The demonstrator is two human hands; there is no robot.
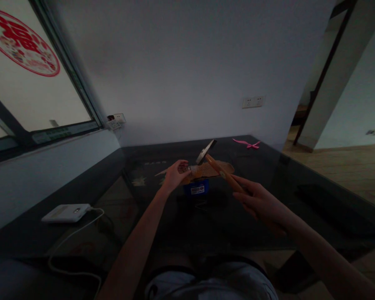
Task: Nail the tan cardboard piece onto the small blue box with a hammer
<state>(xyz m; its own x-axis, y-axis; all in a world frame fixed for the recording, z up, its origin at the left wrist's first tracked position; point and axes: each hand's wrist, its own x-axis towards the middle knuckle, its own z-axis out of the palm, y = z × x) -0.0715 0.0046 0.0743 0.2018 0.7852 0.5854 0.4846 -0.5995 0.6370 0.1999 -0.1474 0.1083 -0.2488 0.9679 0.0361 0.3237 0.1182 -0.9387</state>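
My right hand [259,198] is closed round the wooden handle of a hammer [220,170]. The hammer's metal head is raised at a slant, just over a tan piece shaped like a shoe sole [209,169]. That piece lies across the top of a small blue container [197,187] with a white and red label. From the left, my left hand [176,173] grips the tan piece, its fingers over the narrower part. A thin pointed end sticks out to the left of this hand. Whether a nail is under the hammer is too small to tell.
The black glossy table [175,225] meets a white wall. A pink ribbon [248,144] lies at the back right. At the left is a white device [67,212] with a cable [78,229] trailing off the front edge. A dark flat object [334,208] lies at the right.
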